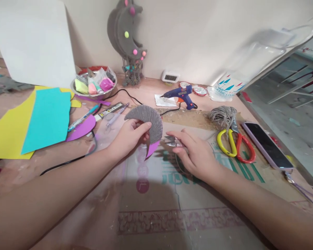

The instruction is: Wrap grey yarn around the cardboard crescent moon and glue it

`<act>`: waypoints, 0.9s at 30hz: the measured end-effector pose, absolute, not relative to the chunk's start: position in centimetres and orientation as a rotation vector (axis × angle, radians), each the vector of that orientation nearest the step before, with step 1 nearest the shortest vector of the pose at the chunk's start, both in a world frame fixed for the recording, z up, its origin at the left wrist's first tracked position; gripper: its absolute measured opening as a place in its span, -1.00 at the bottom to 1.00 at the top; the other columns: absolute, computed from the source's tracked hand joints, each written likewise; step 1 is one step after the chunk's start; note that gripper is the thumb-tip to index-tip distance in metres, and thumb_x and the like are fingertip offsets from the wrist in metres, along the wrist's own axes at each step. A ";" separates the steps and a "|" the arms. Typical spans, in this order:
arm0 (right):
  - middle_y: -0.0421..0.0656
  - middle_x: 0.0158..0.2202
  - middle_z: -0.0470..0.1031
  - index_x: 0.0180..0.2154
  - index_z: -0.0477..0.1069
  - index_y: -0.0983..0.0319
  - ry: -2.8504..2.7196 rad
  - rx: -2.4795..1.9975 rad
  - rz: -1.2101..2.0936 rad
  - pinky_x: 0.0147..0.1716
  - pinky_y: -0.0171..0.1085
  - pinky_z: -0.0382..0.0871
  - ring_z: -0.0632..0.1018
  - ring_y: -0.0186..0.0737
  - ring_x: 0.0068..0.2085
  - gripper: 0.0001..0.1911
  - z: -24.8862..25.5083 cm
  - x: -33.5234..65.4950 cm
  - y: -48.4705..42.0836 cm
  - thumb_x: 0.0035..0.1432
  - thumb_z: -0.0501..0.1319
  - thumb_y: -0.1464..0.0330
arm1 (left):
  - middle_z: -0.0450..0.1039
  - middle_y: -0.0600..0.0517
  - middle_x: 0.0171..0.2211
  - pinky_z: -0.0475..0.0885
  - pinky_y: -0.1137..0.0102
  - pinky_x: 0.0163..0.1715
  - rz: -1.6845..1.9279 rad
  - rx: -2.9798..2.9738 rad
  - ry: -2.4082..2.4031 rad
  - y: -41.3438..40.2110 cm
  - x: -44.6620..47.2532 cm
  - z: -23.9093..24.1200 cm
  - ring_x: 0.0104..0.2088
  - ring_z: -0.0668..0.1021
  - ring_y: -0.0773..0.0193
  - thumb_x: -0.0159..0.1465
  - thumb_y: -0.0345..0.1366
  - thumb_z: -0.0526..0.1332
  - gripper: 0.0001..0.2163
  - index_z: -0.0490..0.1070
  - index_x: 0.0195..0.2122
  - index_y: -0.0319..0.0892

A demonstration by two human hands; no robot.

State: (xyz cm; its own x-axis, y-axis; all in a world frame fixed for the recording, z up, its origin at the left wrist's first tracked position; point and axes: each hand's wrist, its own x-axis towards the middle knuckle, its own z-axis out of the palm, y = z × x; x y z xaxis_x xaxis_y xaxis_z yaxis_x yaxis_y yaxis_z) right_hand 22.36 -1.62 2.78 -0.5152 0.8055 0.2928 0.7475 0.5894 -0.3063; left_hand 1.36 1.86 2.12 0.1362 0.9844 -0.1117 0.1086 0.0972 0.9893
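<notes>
My left hand (131,135) pinches a crescent moon cutout (154,119) between thumb and fingers, above the cardboard. Grey yarn is wound closely round most of the crescent, and its lower tip shows bare purple. Just to its right, my right hand (195,152) is closed round small thread snips (173,141), whose metal blades point left toward the crescent. The snips' handle is mostly hidden by my fingers. A bundle of grey yarn (223,116) lies beyond my right hand, and a thin loose strand shows near that hand.
Scissors with yellow and red handles (236,147) and a phone (267,144) lie at right. Behind are a blue glue gun (181,95), a small clock (170,76) and a bowl of clay packets (94,93). Coloured sheets (47,121) lie left; a grey moon ornament (127,31) hangs behind.
</notes>
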 end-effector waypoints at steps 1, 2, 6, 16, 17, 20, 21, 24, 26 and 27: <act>-0.07 -0.23 0.45 0.07 0.28 0.17 -2.446 -1.253 0.187 -0.39 -0.23 0.33 0.49 -0.17 -0.33 -0.63 2.4 22.3 -1.6 0.32 -0.04 0.22 | 0.38 0.09 -0.66 0.32 0.48 -0.52 0.981 1.271 1.228 1.9 1.3 2.1 -0.60 0.42 0.37 0.20 -0.20 0.16 -0.76 0.33 -0.55 -0.21; -0.08 -0.22 0.46 0.07 0.28 0.17 -2.457 -1.258 0.176 -0.39 -0.23 0.33 0.50 -0.17 -0.33 -0.63 2.1 22.4 -1.6 0.32 -0.04 0.22 | 0.38 0.09 -0.65 0.32 0.48 -0.52 0.986 1.269 1.227 1.9 1.3 2.1 -0.60 0.42 0.37 0.21 -0.19 0.15 -0.75 0.33 -0.55 -0.21; -0.11 -0.20 0.51 0.01 0.32 0.15 -2.440 -1.248 0.081 -0.35 -0.24 0.32 0.53 -0.16 -0.29 -0.69 1.6 22.8 -1.2 0.29 0.03 0.22 | 0.38 0.08 -0.64 0.32 0.48 -0.51 0.984 1.261 1.237 2.0 1.3 1.9 -0.58 0.43 0.37 0.21 -0.19 0.14 -0.75 0.33 -0.54 -0.21; -0.12 -0.33 0.50 -0.05 0.37 0.18 -2.444 -1.223 -0.112 -0.37 -0.28 0.30 0.51 -0.21 -0.35 -0.71 1.6 22.9 -1.0 0.27 0.07 0.21 | 0.39 0.07 -0.64 0.33 0.48 -0.50 0.986 1.259 1.276 1.8 1.5 2.3 -0.58 0.44 0.36 0.21 -0.22 0.15 -0.75 0.33 -0.57 -0.20; -0.12 -0.33 0.50 -0.05 0.37 0.18 -2.446 -1.222 -0.121 -0.37 -0.28 0.30 0.51 -0.21 -0.35 -0.71 1.6 22.9 -1.0 0.28 0.07 0.21 | 0.38 0.08 -0.64 0.33 0.48 -0.50 0.989 1.257 1.271 1.8 1.5 2.3 -0.58 0.44 0.36 0.21 -0.22 0.15 -0.75 0.33 -0.58 -0.20; -0.13 -0.35 0.49 -0.06 0.37 0.20 -2.461 -1.213 -0.157 -0.38 -0.28 0.29 0.50 -0.22 -0.36 -0.72 1.6 22.8 -1.0 0.28 0.07 0.22 | 0.38 0.08 -0.65 0.33 0.48 -0.52 0.991 1.256 1.264 1.8 1.5 2.2 -0.59 0.43 0.37 0.21 -0.25 0.14 -0.75 0.33 -0.59 -0.20; -0.13 -0.36 0.49 -0.06 0.37 0.20 -2.465 -1.208 -0.167 -0.38 -0.28 0.29 0.50 -0.22 -0.36 -0.72 1.6 22.8 -1.1 0.28 0.07 0.22 | 0.38 0.08 -0.65 0.33 0.49 -0.52 0.990 1.254 1.263 1.8 1.5 2.2 -0.59 0.43 0.37 0.21 -0.26 0.14 -0.76 0.33 -0.59 -0.20; -0.13 -0.35 0.49 -0.06 0.37 0.21 -2.472 -1.205 -0.175 -0.38 -0.28 0.28 0.50 -0.22 -0.36 -0.72 1.6 22.9 -1.1 0.28 0.07 0.23 | 0.38 0.08 -0.65 0.33 0.49 -0.52 0.987 1.249 1.254 1.8 1.6 2.3 -0.60 0.43 0.38 0.21 -0.26 0.14 -0.76 0.33 -0.59 -0.20; -0.13 -0.34 0.50 -0.06 0.36 0.20 -2.470 -1.212 -0.174 -0.38 -0.28 0.28 0.51 -0.22 -0.35 -0.72 1.6 22.8 -1.1 0.28 0.07 0.23 | 0.38 0.08 -0.65 0.33 0.49 -0.52 0.981 1.251 1.254 1.8 1.6 2.3 -0.60 0.42 0.38 0.21 -0.26 0.15 -0.76 0.32 -0.59 -0.20; -0.13 -0.33 0.50 -0.05 0.36 0.20 -2.467 -1.217 -0.177 -0.38 -0.28 0.28 0.51 -0.22 -0.35 -0.72 1.6 22.8 -1.1 0.28 0.07 0.23 | 0.37 0.08 -0.65 0.33 0.49 -0.52 0.978 1.251 1.252 1.7 1.6 2.3 -0.60 0.42 0.38 0.21 -0.26 0.15 -0.76 0.32 -0.59 -0.20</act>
State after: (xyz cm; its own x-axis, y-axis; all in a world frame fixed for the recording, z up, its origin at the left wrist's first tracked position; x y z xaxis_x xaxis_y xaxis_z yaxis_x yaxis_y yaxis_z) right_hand 22.83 -1.10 1.59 -0.5516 0.7370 0.3906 0.7852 0.6168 -0.0550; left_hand 1.60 1.74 2.25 0.1134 0.9853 -0.1276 0.1153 0.1145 0.9867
